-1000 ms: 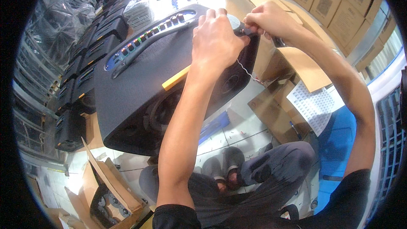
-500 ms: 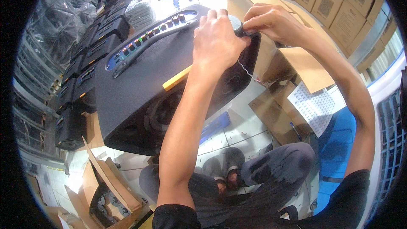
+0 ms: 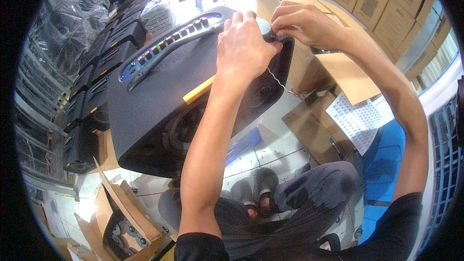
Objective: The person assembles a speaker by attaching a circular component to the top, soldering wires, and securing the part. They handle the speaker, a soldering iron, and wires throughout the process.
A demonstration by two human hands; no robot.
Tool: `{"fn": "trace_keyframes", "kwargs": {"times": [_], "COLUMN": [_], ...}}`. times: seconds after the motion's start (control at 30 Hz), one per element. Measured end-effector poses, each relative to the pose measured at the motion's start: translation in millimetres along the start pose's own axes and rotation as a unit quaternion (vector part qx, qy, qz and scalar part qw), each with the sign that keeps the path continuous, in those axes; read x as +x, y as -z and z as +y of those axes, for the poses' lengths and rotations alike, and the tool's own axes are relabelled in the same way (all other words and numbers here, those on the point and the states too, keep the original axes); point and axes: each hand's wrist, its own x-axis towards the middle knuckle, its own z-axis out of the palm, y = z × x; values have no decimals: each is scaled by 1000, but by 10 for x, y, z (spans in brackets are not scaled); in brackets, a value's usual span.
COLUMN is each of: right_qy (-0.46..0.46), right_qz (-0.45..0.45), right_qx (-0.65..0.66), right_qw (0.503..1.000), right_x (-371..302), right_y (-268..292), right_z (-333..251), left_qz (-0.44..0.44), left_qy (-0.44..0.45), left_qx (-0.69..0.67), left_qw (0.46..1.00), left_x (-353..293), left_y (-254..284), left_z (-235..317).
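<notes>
A large black speaker cabinet [image 3: 159, 84] lies in front of me, its control panel with a row of knobs [image 3: 169, 43] facing up. At its far right end, my left hand [image 3: 243, 48] is closed around a small round grey part, like a magnet-backed driver [image 3: 263, 28]. The fingertips of my right hand [image 3: 309, 25] are pinched together at the right edge of this part; whatever sits between them is too small to make out. A thin twisted wire [image 3: 279, 81] hangs below my left hand toward the boxes. On the cabinet's near edge lies a yellow bar [image 3: 199, 91].
Several similar black speakers [image 3: 99, 79] stand in rows to the left, beside plastic-wrapped goods [image 3: 77, 14]. Stacked cartons [image 3: 377, 9] fill the far right. Nearer are a printed sheet [image 3: 356, 121], a blue stool [image 3: 384, 164], and an open carton with round parts [image 3: 128, 232] at lower left.
Both hands and the round grey part have shifted slightly left. My right fingers have altered their pinch a little and remain at the part's edge.
</notes>
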Motion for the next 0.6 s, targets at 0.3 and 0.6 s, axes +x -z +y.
{"fn": "trace_keyframes", "kwargs": {"times": [0.3,0.6], "right_qy": [15,4], "right_qz": [-5,21], "right_qx": [20,11], "right_qw": [1000,1000], "right_x": [6,-70], "right_y": [1,-100], "right_z": [67,11], "left_qz": [6,6], "left_qy": [-8,-9], "left_qx": [3,-2], "left_qw": [1000,1000], "left_x": [10,10], "left_y": [-12,-27], "left_z": [-16,-27]}}
